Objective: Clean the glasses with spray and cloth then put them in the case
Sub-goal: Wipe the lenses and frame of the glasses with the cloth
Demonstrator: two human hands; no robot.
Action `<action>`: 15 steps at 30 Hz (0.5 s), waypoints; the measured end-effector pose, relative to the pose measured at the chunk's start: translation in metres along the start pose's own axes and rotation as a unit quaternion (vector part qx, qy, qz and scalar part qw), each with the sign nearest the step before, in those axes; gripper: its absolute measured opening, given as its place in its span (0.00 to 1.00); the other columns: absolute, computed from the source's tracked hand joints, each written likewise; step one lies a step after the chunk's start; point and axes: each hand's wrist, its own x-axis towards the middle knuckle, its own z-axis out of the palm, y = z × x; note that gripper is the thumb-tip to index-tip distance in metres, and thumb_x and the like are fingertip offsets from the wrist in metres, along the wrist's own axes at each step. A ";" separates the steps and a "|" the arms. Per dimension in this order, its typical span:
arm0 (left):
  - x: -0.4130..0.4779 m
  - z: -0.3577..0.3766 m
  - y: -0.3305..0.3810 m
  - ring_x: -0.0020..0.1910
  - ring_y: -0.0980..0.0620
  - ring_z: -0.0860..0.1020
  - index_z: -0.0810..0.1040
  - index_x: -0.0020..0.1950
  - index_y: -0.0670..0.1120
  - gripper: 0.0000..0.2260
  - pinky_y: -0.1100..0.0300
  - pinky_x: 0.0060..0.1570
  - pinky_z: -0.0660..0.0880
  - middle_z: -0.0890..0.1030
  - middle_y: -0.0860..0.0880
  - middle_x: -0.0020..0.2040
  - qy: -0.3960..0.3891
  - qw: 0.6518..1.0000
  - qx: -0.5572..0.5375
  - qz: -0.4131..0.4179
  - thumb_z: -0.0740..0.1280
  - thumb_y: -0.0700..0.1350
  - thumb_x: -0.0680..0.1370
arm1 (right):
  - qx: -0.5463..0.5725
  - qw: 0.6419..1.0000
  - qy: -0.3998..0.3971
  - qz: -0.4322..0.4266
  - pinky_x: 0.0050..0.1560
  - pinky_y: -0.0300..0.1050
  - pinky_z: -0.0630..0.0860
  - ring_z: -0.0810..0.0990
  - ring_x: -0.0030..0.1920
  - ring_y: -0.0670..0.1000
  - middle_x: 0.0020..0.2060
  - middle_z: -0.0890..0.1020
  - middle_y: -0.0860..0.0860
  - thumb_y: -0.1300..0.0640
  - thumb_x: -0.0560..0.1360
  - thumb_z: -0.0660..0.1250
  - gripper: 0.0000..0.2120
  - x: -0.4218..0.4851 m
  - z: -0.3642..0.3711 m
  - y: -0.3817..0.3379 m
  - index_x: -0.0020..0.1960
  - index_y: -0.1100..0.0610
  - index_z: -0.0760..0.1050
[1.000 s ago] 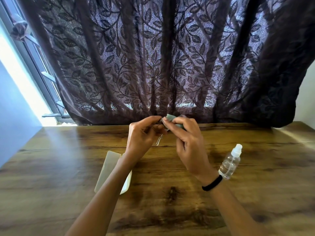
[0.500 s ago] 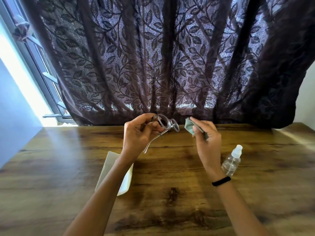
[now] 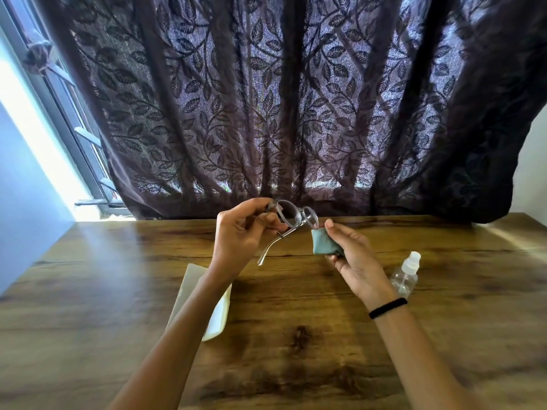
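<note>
1. Glasses (image 3: 291,216): grey frame, round lenses. Held in the air over the far part of the bench (image 3: 296,365), in front of the curtain hem. One temple slants down toward the bench top.
2. Left hand (image 3: 239,235): its grip pinches the glasses at the frame's left end, thumb and fingers curled round the hinge area.
3. Cloth (image 3: 324,245): teal, folded small. Sits just beside the right lens and a little below it; contact with the lens cannot be told.
4. Right hand (image 3: 355,261): its grip pinches the cloth between thumb and fingers, forefinger tip close to the lens rim. A black band (image 3: 387,307) circles the wrist.
5. Bottle (image 3: 405,275): clear, white spray cap. On the bench just right of the right wrist, untouched by either hand.
6. Case (image 3: 219,318): pale, oblong. Lies on the bench under the left forearm, partly covered by it; open or closed cannot be told.
7. Bench: dark-grained wood.
8. Curtain (image 3: 296,113): dark purple, leaf pattern, hanging behind the bench's far edge.
9. Window (image 3: 59,93): at far left, bright with daylight.
</note>
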 end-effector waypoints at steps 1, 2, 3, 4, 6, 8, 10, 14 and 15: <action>0.000 -0.001 -0.002 0.37 0.53 0.83 0.77 0.50 0.41 0.11 0.66 0.37 0.78 0.79 0.44 0.37 -0.003 1.000 0.003 -0.003 0.61 0.27 0.75 | -0.003 1.000 0.007 -0.017 0.33 0.36 0.69 0.75 0.38 0.46 0.36 0.81 0.49 0.56 0.72 0.67 0.08 0.000 0.001 -0.001 0.35 0.53 0.81; -0.001 -0.003 -0.004 0.37 0.52 0.83 0.77 0.51 0.39 0.10 0.66 0.36 0.78 0.80 0.44 0.37 -0.004 1.000 0.006 -0.008 0.62 0.27 0.75 | -0.005 0.999 0.011 -0.035 0.33 0.36 0.69 0.75 0.38 0.46 0.36 0.81 0.49 0.56 0.71 0.68 0.08 -0.001 0.001 -0.002 0.34 0.53 0.81; -0.001 -0.004 -0.007 0.36 0.52 0.83 0.76 0.52 0.37 0.10 0.66 0.36 0.78 0.80 0.44 0.37 -0.005 1.000 0.011 -0.014 0.62 0.27 0.75 | -0.003 0.999 0.013 -0.052 0.33 0.36 0.69 0.76 0.38 0.45 0.37 0.82 0.49 0.56 0.71 0.68 0.07 -0.001 0.001 -0.003 0.35 0.53 0.81; -0.002 -0.006 -0.009 0.37 0.50 0.83 0.76 0.53 0.38 0.11 0.66 0.36 0.79 0.80 0.43 0.38 -0.008 1.000 0.020 -0.020 0.62 0.27 0.75 | -0.001 0.997 0.015 -0.071 0.32 0.35 0.69 0.77 0.38 0.44 0.37 0.82 0.48 0.56 0.71 0.68 0.05 -0.001 0.000 -0.004 0.36 0.53 0.81; -0.003 -0.010 -0.014 0.37 0.48 0.83 0.77 0.54 0.40 0.13 0.63 0.38 0.80 0.81 0.39 0.39 -0.028 0.998 0.057 -0.021 0.62 0.27 0.75 | 0.000 0.994 0.025 -0.109 0.28 0.32 0.69 0.78 0.34 0.40 0.34 0.83 0.45 0.56 0.71 0.69 0.04 -0.001 -0.002 -0.008 0.38 0.52 0.80; -0.004 -0.014 -0.020 0.38 0.48 0.84 0.77 0.53 0.43 0.13 0.60 0.38 0.80 0.81 0.37 0.41 -0.046 0.994 0.102 -0.012 0.62 0.27 0.75 | -0.017 0.989 0.038 -0.144 0.26 0.31 0.68 0.77 0.32 0.39 0.30 0.82 0.43 0.56 0.71 0.69 0.04 0.000 -0.004 -0.013 0.38 0.52 0.80; -0.005 -0.017 -0.024 0.38 0.50 0.83 0.77 0.52 0.44 0.13 0.58 0.38 0.81 0.81 0.38 0.41 -0.054 0.990 0.130 0.004 0.62 0.28 0.76 | -0.037 0.984 0.048 -0.165 0.24 0.31 0.68 0.77 0.33 0.40 0.31 0.81 0.44 0.56 0.71 0.70 0.03 0.000 -0.005 -0.015 0.39 0.52 0.80; -0.004 -0.018 -0.029 0.42 0.56 0.83 0.77 0.56 0.42 0.15 0.62 0.44 0.79 0.81 0.45 0.43 -0.071 0.982 0.170 0.036 0.63 0.27 0.74 | -0.048 0.979 0.073 -0.182 0.25 0.31 0.68 0.77 0.35 0.43 0.35 0.81 0.48 0.55 0.71 0.70 0.02 -0.001 -0.006 -0.015 0.40 0.52 0.79; -0.003 -0.019 -0.029 0.43 0.57 0.82 0.77 0.56 0.42 0.16 0.65 0.45 0.78 0.81 0.48 0.44 -0.076 0.979 0.183 0.042 0.64 0.26 0.73 | -0.049 0.979 0.077 -0.185 0.25 0.31 0.68 0.77 0.35 0.43 0.35 0.81 0.48 0.55 0.71 0.70 0.02 -0.001 -0.006 -0.014 0.40 0.52 0.79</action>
